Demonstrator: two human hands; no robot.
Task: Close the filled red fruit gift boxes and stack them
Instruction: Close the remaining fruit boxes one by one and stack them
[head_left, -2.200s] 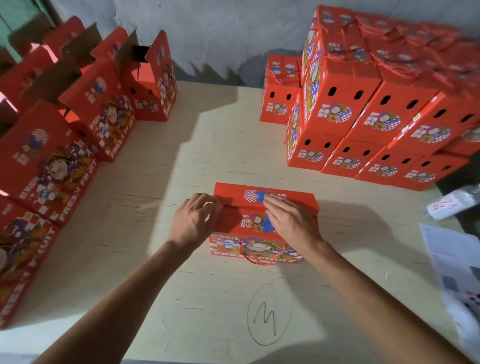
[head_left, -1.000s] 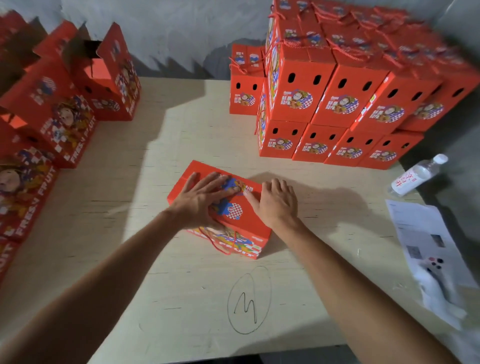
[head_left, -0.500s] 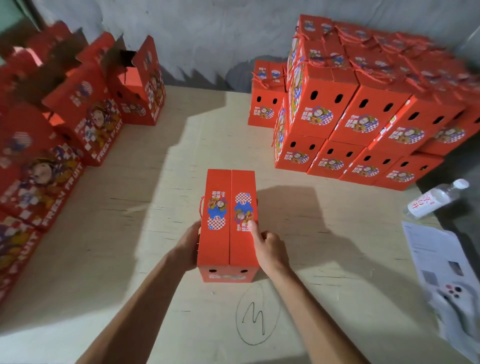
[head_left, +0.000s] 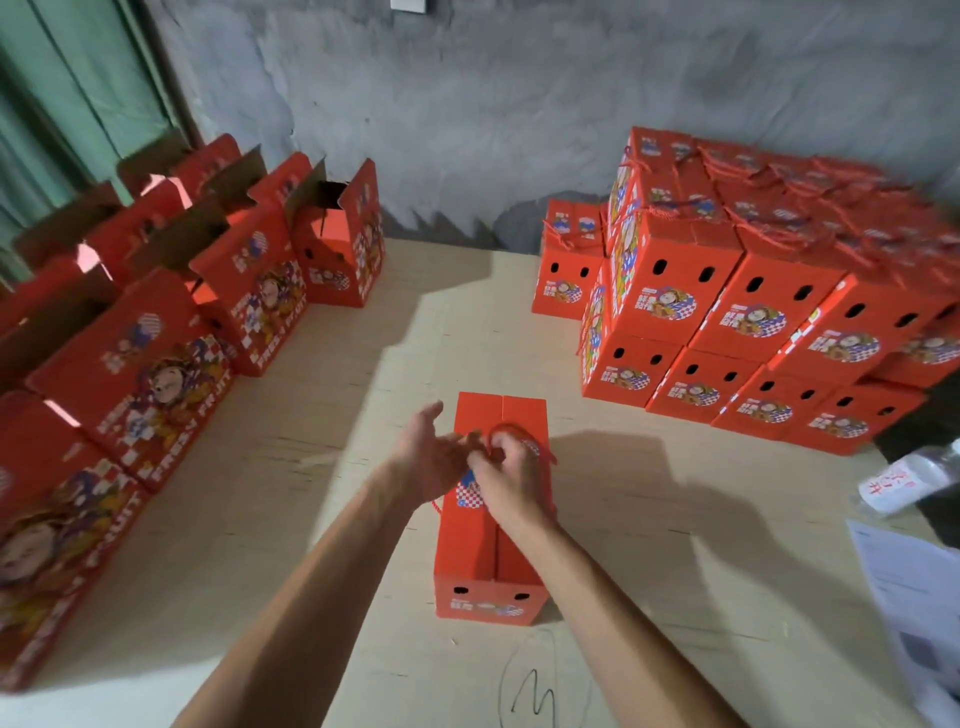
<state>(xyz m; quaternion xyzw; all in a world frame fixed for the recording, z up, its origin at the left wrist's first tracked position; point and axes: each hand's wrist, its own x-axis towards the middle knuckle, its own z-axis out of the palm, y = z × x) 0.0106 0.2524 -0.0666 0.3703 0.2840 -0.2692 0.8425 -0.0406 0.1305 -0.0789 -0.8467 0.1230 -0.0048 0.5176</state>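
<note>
Table edge, bottom centre: a pen scribble (head_left: 535, 696) inside a drawn oval marked the pale wooden table (head_left: 322, 519).
Box in hand, centre: a closed red gift box (head_left: 485, 566) stood on the table, end-on to the viewer, its two top flaps meeting along a middle seam.
Right hand (head_left: 506, 480): fingers curled, pinching the red cord handle (head_left: 514, 431) above the lid.
Left hand (head_left: 428, 457): beside it at the cord; whether it gripped the cord could not be told.
Doing it well: likely gather both cord loops over the seam, keeping the flaps flush.
Left side: open boxes (head_left: 249, 280) waited.
Upper right: stacked closed boxes (head_left: 727, 312).
Right edge: bottle (head_left: 904, 480), papers (head_left: 914, 587).
</note>
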